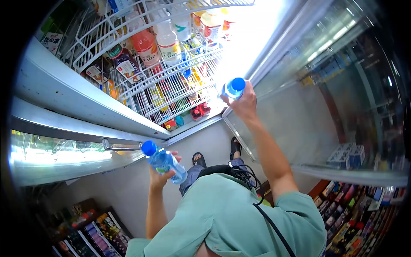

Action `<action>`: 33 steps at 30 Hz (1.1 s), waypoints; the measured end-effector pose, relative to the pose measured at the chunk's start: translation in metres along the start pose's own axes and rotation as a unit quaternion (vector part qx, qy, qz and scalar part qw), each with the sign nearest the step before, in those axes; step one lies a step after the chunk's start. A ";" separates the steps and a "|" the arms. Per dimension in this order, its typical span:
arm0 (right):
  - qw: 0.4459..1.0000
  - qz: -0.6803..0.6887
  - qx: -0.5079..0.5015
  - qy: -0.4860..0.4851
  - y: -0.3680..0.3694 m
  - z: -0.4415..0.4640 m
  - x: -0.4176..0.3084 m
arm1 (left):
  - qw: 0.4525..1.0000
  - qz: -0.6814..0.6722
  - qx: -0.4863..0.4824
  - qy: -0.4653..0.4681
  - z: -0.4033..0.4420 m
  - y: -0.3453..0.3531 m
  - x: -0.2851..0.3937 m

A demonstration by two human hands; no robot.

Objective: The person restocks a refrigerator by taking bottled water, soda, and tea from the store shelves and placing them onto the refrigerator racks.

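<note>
Two in hand: grasping a blue-capped bottle (160, 159) in left grip (159, 178), another bottle (233, 88) in right grip (247, 104), not yet set down.

The left hand (157, 179) grips a clear blue-capped bottle (164, 161) around its body, the bottle leaning with its cap toward the far left. The right hand (247, 103) holds another blue-capped bottle (233, 88) farther off, before the brightly lit right side of a cooler (77, 85). Inside, bottles (one of them pink (146, 48)) stand on white wire shelves, with red-capped ones (200, 111) low down. A glass door (295, 115) stands open at right; another with a metal handle (124, 148) is at left. Nearer, a green shirt (239, 214) fills the middle, between stocked racks (100, 233) left and right.
</note>
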State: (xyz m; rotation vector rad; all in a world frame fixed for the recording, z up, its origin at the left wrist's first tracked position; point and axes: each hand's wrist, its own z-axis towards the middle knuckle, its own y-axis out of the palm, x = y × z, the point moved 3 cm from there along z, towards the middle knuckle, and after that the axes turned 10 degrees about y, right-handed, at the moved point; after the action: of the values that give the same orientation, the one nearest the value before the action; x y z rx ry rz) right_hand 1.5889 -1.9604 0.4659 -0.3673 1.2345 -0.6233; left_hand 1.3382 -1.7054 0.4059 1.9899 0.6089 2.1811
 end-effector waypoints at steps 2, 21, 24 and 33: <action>0.996 0.072 0.043 0.008 0.029 0.031 0.017 | 0.999 0.000 0.040 0.000 -0.013 0.001 0.000; 0.867 0.011 -0.429 0.253 0.155 0.186 0.119 | 0.956 -0.012 0.291 0.045 -0.041 0.106 0.000; 0.900 -0.049 -0.383 0.203 0.162 0.171 0.103 | 0.964 -0.040 0.264 0.018 -0.035 0.102 0.006; 0.951 -0.058 -0.279 0.120 0.187 0.192 0.085 | 0.967 -0.032 0.251 0.016 -0.020 0.109 0.019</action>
State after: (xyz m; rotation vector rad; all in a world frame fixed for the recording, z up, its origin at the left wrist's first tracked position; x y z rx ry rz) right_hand 1.8329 -1.8810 0.3519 -0.8602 1.6288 -0.4157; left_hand 1.3354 -1.8019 0.4634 2.1103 1.3239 2.1786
